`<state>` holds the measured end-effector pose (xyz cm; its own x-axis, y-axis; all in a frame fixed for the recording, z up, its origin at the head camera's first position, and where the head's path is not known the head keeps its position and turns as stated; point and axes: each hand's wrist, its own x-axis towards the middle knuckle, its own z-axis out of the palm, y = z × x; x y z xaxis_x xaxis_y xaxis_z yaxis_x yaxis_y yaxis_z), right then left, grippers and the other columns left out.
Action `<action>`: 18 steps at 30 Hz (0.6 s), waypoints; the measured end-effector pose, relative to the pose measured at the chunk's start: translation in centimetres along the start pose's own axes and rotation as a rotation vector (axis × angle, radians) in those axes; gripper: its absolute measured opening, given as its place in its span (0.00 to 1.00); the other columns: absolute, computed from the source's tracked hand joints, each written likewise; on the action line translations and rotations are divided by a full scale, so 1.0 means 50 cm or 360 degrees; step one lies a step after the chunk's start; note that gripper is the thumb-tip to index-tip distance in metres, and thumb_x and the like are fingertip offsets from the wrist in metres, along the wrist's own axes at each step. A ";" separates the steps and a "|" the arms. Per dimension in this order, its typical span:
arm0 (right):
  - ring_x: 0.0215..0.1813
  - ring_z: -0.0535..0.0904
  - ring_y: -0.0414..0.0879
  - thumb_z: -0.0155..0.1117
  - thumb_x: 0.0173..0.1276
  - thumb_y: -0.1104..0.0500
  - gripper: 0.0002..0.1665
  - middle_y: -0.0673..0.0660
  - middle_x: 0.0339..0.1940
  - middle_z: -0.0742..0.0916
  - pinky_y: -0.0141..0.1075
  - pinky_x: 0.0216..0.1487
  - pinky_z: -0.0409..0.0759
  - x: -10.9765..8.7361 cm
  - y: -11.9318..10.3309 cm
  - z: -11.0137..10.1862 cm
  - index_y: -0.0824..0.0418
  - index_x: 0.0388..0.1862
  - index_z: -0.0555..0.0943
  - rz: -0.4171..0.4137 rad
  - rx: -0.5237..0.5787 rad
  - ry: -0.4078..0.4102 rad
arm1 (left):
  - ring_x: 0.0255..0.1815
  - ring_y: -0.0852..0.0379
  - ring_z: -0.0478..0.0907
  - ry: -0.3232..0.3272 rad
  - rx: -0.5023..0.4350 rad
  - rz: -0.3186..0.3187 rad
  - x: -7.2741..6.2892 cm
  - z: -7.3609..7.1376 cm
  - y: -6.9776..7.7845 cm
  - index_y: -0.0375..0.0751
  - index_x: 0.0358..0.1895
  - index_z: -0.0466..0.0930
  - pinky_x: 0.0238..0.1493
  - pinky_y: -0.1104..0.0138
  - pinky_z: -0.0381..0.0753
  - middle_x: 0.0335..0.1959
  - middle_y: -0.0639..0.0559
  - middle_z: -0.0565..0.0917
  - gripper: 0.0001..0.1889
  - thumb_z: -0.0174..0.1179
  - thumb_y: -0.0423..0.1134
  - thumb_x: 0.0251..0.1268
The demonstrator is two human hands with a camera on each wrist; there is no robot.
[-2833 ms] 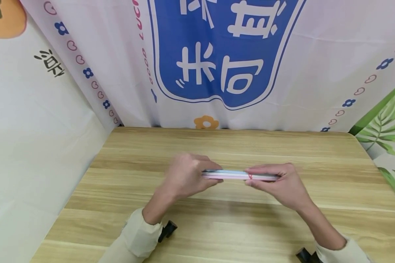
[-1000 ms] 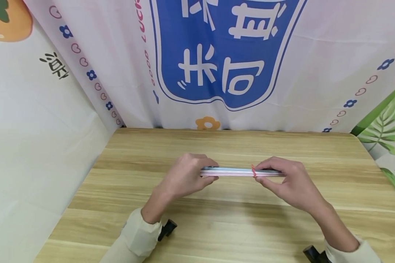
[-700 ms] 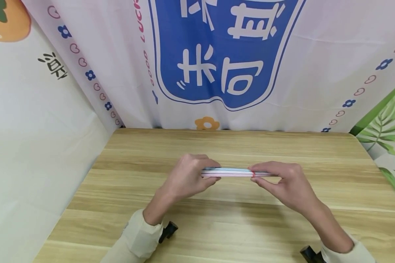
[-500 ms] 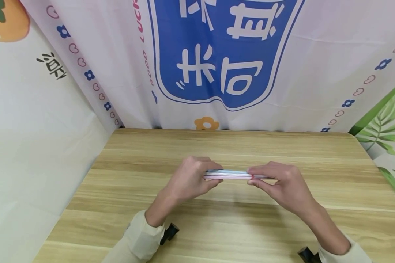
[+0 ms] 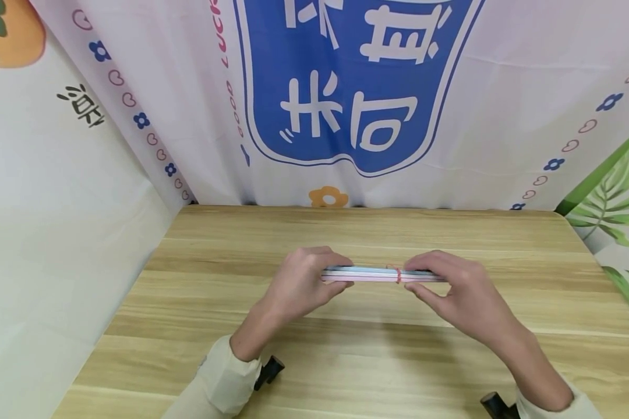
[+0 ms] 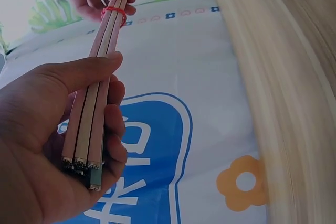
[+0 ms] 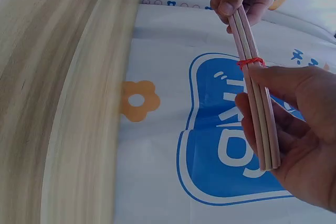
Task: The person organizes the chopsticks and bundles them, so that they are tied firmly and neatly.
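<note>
A bundle of slim straight sticks [image 5: 367, 274], pastel pink, cream and blue, lies level across both hands above the table. My left hand [image 5: 299, 285] grips its left end, thumb across the front and fingers curled behind. In the left wrist view, the stick ends [image 6: 81, 162] look notched. A thin red band [image 5: 398, 275] circles the bundle right of its middle, with a small loop sticking up. Just to the right of that band, my right hand [image 5: 461, 291] holds the bundle between thumb and fingers. In the right wrist view, the thumb touches the sticks [image 7: 266, 135] beside the band.
Below the hands is a wood-grain table [image 5: 346, 372]. A printed cloth [image 5: 513, 116] with a blue emblem hangs along its back edge, and white sheeting [image 5: 57, 233] covers the left side. Black wrist mounts [image 5: 269, 372] sit at both sleeves.
My right fingertips have moved from over the red band to just right of it, uncovering the band and its loop. The left hand keeps its grip, nearly in place.
</note>
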<state>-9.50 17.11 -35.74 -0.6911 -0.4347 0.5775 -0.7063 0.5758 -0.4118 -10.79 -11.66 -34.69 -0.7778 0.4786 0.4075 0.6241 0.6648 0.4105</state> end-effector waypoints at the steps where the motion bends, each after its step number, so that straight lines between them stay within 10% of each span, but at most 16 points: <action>1: 0.44 0.90 0.39 0.87 0.53 0.66 0.23 0.44 0.46 0.93 0.19 0.50 0.80 0.000 0.002 0.000 0.50 0.47 0.90 -0.0007 0.0013 0.0003 | 0.28 0.64 0.82 0.0008 0.0003 -0.0008 0.000 -0.001 0.000 0.44 0.44 0.94 0.32 0.75 0.77 0.36 0.54 0.93 0.12 0.83 0.38 0.57; 18: 0.40 0.91 0.39 0.87 0.54 0.68 0.18 0.46 0.40 0.94 0.21 0.44 0.84 0.000 0.007 0.034 0.54 0.42 0.90 -0.0022 0.0079 0.0104 | 0.35 0.59 0.84 0.0101 0.0031 -0.0146 0.000 0.006 0.000 0.48 0.41 0.96 0.39 0.67 0.80 0.36 0.56 0.94 0.12 0.85 0.40 0.53</action>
<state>-9.98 16.13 -37.08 -0.6708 -0.3956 0.6273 -0.7237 0.5344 -0.4368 -10.79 -11.49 -34.92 -0.8249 0.3786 0.4198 0.5485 0.7156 0.4325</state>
